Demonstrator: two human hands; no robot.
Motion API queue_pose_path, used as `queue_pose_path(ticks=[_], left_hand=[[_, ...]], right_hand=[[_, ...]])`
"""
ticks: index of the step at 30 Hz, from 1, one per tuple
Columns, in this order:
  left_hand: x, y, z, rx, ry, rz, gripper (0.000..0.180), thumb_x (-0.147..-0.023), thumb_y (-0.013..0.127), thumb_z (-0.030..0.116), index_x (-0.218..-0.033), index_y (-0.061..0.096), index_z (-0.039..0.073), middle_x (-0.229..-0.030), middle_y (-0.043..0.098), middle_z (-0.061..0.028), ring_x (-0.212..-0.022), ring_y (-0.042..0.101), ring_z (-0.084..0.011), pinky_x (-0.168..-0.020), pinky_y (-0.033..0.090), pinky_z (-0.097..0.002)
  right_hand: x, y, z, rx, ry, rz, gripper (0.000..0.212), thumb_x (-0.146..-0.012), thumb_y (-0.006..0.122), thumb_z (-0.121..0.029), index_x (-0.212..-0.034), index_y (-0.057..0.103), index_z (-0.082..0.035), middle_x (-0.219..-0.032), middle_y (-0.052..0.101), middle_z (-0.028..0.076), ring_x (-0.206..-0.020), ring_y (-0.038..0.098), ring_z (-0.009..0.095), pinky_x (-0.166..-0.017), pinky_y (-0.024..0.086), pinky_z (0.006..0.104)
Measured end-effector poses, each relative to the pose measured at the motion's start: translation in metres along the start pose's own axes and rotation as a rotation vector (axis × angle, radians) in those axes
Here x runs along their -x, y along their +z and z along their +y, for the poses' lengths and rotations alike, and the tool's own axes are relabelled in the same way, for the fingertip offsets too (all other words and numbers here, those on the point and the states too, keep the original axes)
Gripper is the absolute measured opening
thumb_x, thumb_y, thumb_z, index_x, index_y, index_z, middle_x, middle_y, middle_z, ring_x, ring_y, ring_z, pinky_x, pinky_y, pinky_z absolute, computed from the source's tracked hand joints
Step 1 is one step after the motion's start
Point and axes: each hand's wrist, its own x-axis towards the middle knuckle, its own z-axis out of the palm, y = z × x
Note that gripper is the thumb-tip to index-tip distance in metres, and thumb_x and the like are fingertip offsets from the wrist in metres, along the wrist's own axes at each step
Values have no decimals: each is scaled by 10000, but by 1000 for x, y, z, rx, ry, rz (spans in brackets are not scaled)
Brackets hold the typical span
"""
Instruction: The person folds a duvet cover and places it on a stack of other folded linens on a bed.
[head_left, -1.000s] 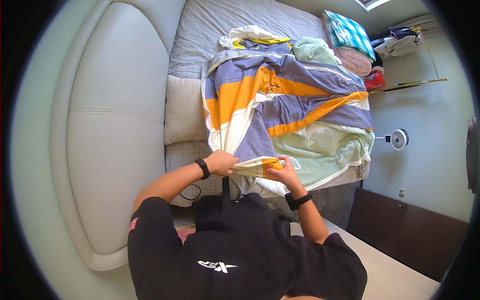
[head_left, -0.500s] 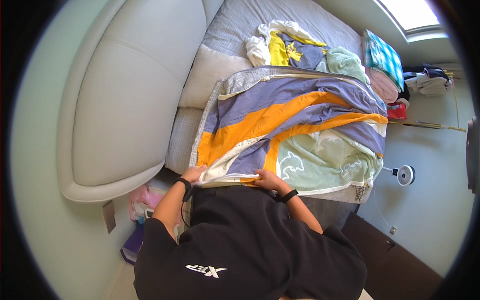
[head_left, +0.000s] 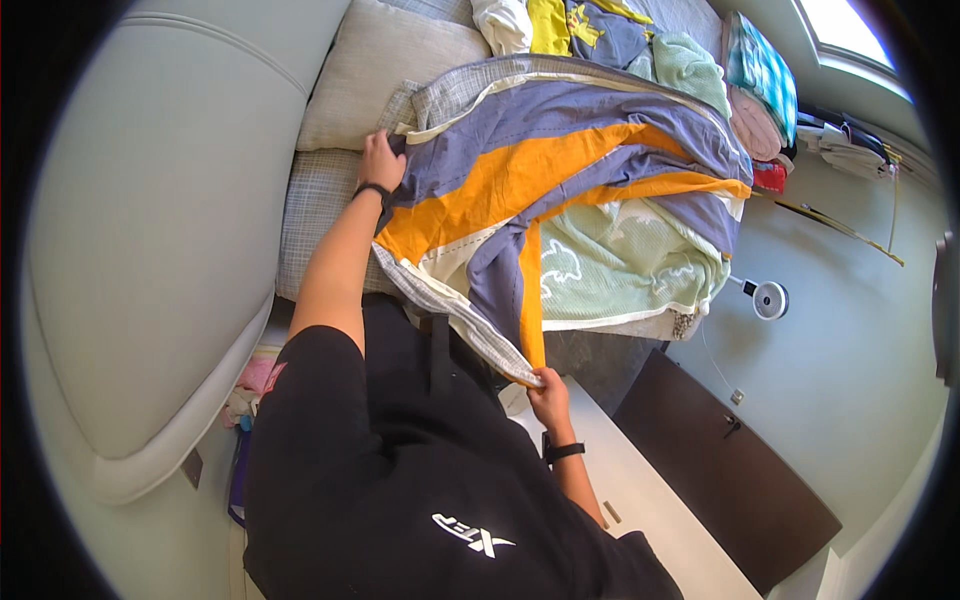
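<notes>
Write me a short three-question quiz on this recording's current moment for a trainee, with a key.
1. Which is nearer the beige pillow: the left hand or the right hand?
2. True or false: the right hand grips an edge of the orange-and-grey cover.
3. Fill in: the pale green blanket bears shapes outlined in ____.

Key: 1. the left hand; 2. true; 3. white.

Head view, left unit of a side-by-side fisheye pair: head-worn, facing steeply down and forward, upright, unmirrored. Nearest, the wearer's black shirt (head_left: 390,500) along the lower edge; mid-range, left hand (head_left: 382,162) and right hand (head_left: 549,397); farther, a fan (head_left: 770,300). Coverage wide, headboard (head_left: 170,220) left, brown door (head_left: 725,470) right; corners dark, straight edges bent.
</notes>
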Motion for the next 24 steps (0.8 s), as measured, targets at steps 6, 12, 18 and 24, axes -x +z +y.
queue_pose_path(ticks=[6,12,18,24], left_hand=[[-32,17,11,3,-210,-152,299,-719,541,121,-1006,491,52,-892,564,-186,-873,535,-356,-744,446,-427],[-59,-15,19,140,48,187,140,-764,528,183,-787,615,76,-762,597,-140,-710,565,-323,-615,451,-400],[-118,-5,4,246,178,139,192,-640,670,174,-739,616,18,-744,588,-140,-693,575,-280,-640,452,-347],[-113,22,23,259,65,-450,222,-657,664,237,-751,627,39,-734,624,-117,-697,596,-252,-650,460,-338]], right_hand=[[18,16,-33,97,-44,7,188,-642,564,-13,-825,521,-16,-849,488,109,-687,544,264,-596,453,313],[26,31,-39,160,14,-123,185,-633,592,-67,-809,537,-75,-864,477,105,-710,539,294,-613,456,370],[38,43,-31,143,89,-254,207,-634,602,-107,-838,568,-100,-916,488,112,-798,540,304,-690,458,382],[43,49,-10,176,47,-175,160,-628,580,-50,-787,591,-59,-841,506,140,-800,517,324,-702,438,373]])
